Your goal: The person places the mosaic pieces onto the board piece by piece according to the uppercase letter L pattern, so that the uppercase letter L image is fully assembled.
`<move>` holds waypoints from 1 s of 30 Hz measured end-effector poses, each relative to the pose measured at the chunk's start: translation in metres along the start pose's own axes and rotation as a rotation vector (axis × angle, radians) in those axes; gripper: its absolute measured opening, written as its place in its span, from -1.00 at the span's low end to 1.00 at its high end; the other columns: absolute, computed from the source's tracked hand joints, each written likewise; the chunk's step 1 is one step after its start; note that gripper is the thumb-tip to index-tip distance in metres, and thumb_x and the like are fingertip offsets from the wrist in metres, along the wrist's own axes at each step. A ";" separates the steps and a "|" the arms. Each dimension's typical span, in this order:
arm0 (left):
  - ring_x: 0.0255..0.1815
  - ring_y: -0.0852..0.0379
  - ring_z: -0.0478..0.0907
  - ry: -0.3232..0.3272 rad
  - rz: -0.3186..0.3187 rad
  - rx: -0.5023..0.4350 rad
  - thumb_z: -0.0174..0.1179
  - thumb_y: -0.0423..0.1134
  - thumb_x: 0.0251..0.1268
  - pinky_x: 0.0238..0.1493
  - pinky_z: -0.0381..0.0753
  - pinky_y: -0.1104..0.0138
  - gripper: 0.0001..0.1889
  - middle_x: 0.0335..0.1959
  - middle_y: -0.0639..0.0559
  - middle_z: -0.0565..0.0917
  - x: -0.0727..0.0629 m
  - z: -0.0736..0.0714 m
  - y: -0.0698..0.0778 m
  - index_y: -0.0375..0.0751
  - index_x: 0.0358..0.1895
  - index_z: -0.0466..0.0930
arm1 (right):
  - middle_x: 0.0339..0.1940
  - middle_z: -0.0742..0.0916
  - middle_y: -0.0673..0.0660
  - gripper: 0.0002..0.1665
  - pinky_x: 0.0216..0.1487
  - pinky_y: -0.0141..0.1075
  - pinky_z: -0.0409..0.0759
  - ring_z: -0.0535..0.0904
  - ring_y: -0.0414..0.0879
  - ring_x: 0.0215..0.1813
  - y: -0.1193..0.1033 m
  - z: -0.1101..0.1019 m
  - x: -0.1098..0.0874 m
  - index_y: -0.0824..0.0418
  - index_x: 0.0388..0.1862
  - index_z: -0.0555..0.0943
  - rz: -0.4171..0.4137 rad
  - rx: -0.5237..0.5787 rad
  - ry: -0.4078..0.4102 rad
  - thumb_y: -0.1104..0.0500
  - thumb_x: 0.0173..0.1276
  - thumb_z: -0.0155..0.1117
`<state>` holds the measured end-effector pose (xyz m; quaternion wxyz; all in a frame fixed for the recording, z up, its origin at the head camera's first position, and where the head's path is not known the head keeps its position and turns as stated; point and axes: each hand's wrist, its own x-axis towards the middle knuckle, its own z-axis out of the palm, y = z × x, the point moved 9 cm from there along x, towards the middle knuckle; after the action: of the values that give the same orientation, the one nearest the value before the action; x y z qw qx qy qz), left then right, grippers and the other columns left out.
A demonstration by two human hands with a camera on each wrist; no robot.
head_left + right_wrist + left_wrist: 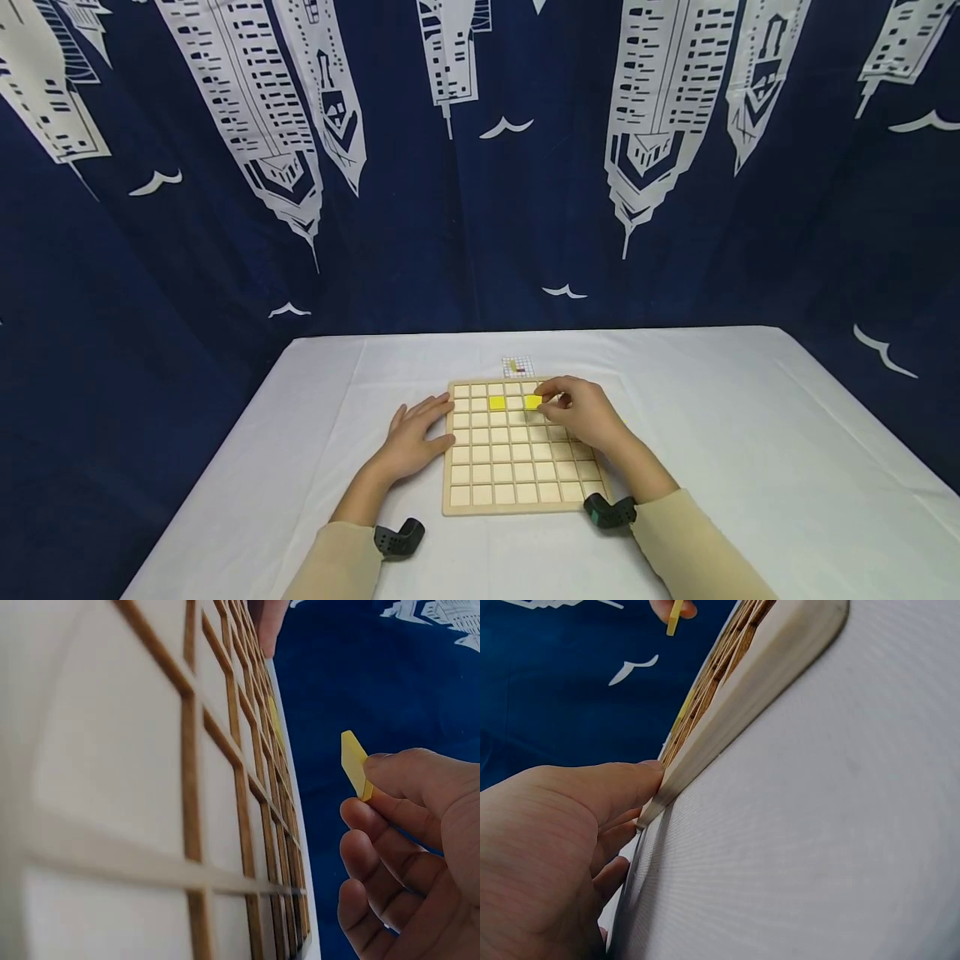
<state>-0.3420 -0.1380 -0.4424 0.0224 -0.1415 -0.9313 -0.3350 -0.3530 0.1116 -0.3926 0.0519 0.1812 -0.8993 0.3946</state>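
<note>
Your right hand (587, 412) pinches a yellow tile (533, 402), seemingly just above the grid board (517, 508); your left hand (411, 437), fingers spread, touches its edge; a slipping pinch could land the tile askew

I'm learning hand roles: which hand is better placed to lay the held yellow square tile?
Likely the right hand: it pinches that yellow tile above the pale wooden grid board; the left hand touches the board's edge.

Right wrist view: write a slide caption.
Right hand pinching a yellow tile just off a gridded board.
</note>
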 end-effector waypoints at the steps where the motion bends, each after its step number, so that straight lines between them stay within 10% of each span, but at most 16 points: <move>1: 0.62 -0.12 0.11 0.001 0.002 0.001 0.26 -0.16 0.33 0.61 -0.35 -0.22 -0.42 0.55 -0.03 0.32 0.000 0.000 0.000 -0.16 0.41 0.43 | -0.16 0.75 0.08 -0.74 -0.27 -0.38 0.58 0.57 -0.14 -0.25 -0.001 0.002 0.000 0.17 -0.02 0.72 -0.007 0.000 -0.003 0.23 0.31 0.38; 30: 0.62 -0.13 0.12 0.008 0.001 0.012 0.27 -0.17 0.33 0.60 -0.35 -0.22 -0.42 0.55 -0.03 0.33 0.001 0.001 0.000 -0.16 0.41 0.43 | -0.34 0.70 -0.06 -0.79 -0.23 -0.40 0.47 0.48 -0.22 -0.35 -0.007 0.037 0.005 0.15 -0.12 0.74 -0.011 -0.053 -0.004 0.22 0.24 0.43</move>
<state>-0.3425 -0.1371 -0.4429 0.0273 -0.1406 -0.9330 -0.3300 -0.3536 0.0786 -0.4117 0.0567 0.1853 -0.9085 0.3701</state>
